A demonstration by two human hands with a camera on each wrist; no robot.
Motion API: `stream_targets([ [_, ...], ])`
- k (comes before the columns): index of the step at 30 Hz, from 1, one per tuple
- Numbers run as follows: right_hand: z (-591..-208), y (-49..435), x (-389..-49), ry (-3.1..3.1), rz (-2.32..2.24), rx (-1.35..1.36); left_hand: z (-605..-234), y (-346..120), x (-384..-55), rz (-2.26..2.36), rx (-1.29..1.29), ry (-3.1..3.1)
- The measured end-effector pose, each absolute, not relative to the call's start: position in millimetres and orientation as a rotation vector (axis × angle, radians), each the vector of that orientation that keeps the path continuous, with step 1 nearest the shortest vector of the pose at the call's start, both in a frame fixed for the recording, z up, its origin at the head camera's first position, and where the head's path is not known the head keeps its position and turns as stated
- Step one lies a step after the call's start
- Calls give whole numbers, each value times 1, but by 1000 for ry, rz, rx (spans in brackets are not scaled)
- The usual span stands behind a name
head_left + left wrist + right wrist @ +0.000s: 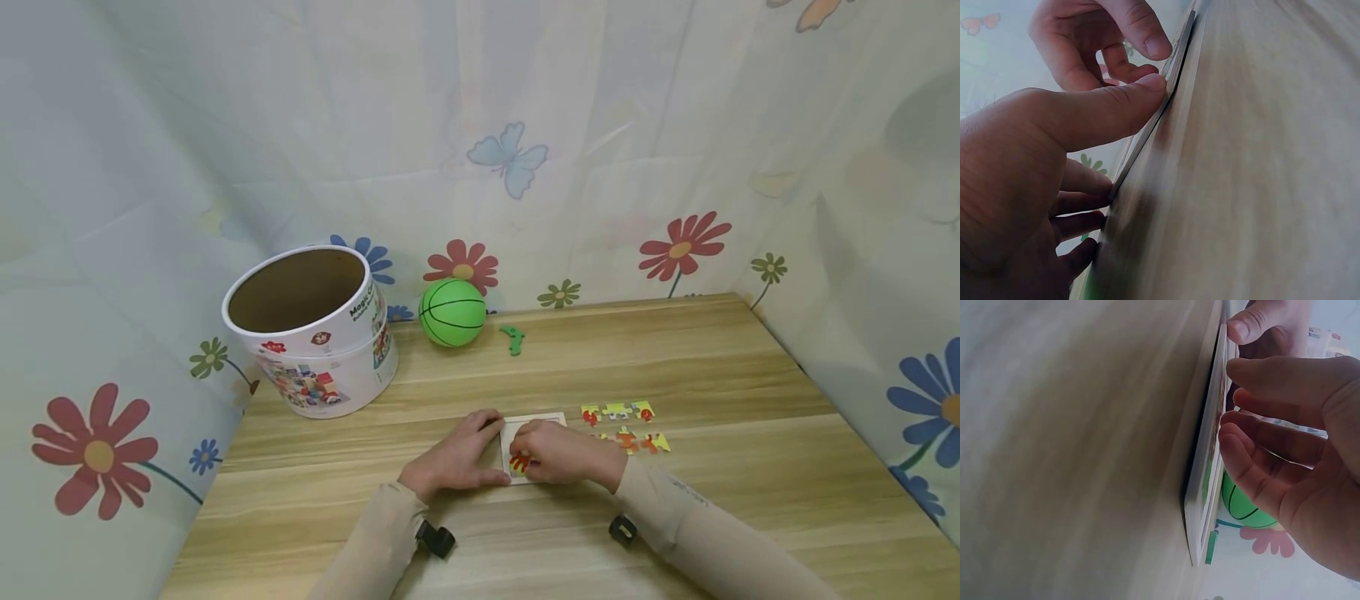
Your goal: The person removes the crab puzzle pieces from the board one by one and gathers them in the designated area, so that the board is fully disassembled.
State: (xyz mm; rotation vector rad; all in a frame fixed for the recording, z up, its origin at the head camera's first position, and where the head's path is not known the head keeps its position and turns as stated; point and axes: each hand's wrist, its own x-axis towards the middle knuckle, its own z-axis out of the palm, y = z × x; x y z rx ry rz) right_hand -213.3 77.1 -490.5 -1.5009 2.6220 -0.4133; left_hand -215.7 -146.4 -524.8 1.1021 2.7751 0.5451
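A pale wooden puzzle tray [555, 416] lies on the table between the two hands. My left hand [462, 457] holds its left side, with the fingers near the far corner and the thumb [1116, 106] on the near edge. Over the tray, my right hand [558, 452] has its fingers bent down at a red and yellow puzzle piece [520, 463]. Its fingertips [1235, 434] meet the tray's face, and the hand hides much of the tray. To the right lie several loose puzzle pieces [617, 411] in two rows, partly behind the right wrist.
A large white round tub [330, 367] with printed pictures stands open at the back left. Beside it sit a green ball [452, 312] and a small green piece [513, 339]. Flowered cloth [600, 208] hangs around the wooden table [712, 358].
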Motion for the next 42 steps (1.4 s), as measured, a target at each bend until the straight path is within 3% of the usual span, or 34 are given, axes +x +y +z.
stream_targets([
  [42, -489, 73, -206, 2678, -400, -1460, -524, -146, -215, 572, 1125, 2783],
])
